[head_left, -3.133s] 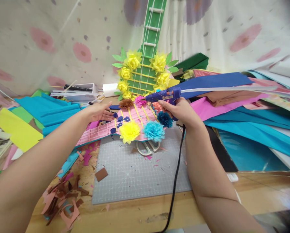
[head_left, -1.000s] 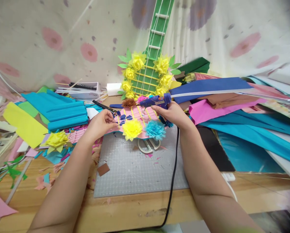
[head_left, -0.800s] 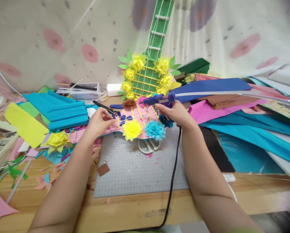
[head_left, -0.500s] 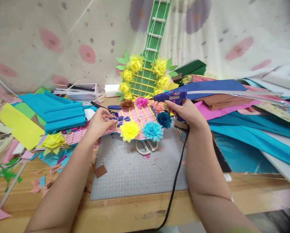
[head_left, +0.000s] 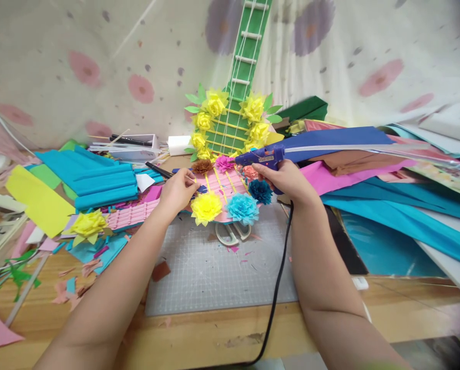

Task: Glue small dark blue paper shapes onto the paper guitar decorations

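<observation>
My right hand [head_left: 286,180] is wrapped around a blue hot glue gun [head_left: 266,156], its nozzle aimed left above the pink paper guitar [head_left: 216,182]. My left hand [head_left: 179,189] hovers over the guitar's left part with thumb and fingers pinched; whatever lies between the fingertips is too small to make out. Just beside those fingertips, dark blue paper pieces [head_left: 202,189] rest on the guitar. Around its body sit paper flowers: yellow [head_left: 206,207], light blue [head_left: 243,208], dark teal [head_left: 260,191], magenta [head_left: 225,163] and brown [head_left: 202,166]. Scissors [head_left: 230,237] stick out from under it, handles toward me.
A green paper guitar [head_left: 230,123] with yellow flowers leans at the back. Blue crepe paper [head_left: 102,185] lies left, more coloured sheets [head_left: 368,185] right. A grey cutting mat [head_left: 218,282] covers the table's middle. The black cord [head_left: 278,288] hangs from the glue gun across it.
My left hand has moved right across the pink guitar, covering some dark blue pieces. The glue gun in my right hand has shifted left, its nozzle nearer the left hand.
</observation>
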`<state>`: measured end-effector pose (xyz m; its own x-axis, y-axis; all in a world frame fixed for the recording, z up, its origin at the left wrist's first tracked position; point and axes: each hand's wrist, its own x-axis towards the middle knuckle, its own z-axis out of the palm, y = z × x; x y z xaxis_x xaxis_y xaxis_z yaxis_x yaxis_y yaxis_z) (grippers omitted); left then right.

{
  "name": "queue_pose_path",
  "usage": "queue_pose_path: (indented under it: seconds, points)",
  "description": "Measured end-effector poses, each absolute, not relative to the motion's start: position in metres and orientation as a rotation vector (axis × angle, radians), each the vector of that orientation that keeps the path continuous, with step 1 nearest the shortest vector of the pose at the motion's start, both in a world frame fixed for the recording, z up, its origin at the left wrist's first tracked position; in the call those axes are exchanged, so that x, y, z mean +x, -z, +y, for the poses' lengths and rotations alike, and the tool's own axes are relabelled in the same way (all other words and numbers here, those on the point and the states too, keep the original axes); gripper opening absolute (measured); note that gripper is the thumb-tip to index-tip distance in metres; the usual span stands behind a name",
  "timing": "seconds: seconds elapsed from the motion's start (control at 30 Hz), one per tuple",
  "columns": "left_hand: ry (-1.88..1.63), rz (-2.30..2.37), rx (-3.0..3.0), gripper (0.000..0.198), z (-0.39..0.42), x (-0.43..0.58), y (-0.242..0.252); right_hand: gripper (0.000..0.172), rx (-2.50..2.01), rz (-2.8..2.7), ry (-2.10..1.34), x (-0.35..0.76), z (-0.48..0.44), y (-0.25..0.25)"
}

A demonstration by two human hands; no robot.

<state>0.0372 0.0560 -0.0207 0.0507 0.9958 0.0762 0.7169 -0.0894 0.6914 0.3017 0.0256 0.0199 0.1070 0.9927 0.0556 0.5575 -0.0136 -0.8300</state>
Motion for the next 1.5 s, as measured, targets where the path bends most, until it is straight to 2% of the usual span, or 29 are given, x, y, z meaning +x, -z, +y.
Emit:
queue_pose_path:
  seconds: [0.4,0.73,0.93,1.2,1.5]
  points:
    - [-0.619,1.807,1.928,0.009,0.06,0.043,0.022,0.042,-1.612,-1.663,-0.757,0.286,0.028,-0.015]
    - [-0.725,1.683,1.755,0.013,0.064,0.036,0.028,0.044,-1.606,-1.651,-0.781,0.284,0.028,-0.014]
    - [-0.768,1.564,1.491,0.025,0.061,0.037,0.023,0.041,-1.587,-1.664,-0.796,0.283,0.029,-0.013]
    - [-0.835,1.535,1.48,0.037,0.06,0.034,0.025,0.042,-1.579,-1.664,-0.792,0.282,0.03,-0.011]
    - [-0.932,1.559,1.244,0.019,0.053,0.043,0.005,0.043,-1.563,-1.662,-0.79,0.283,0.03,-0.01]
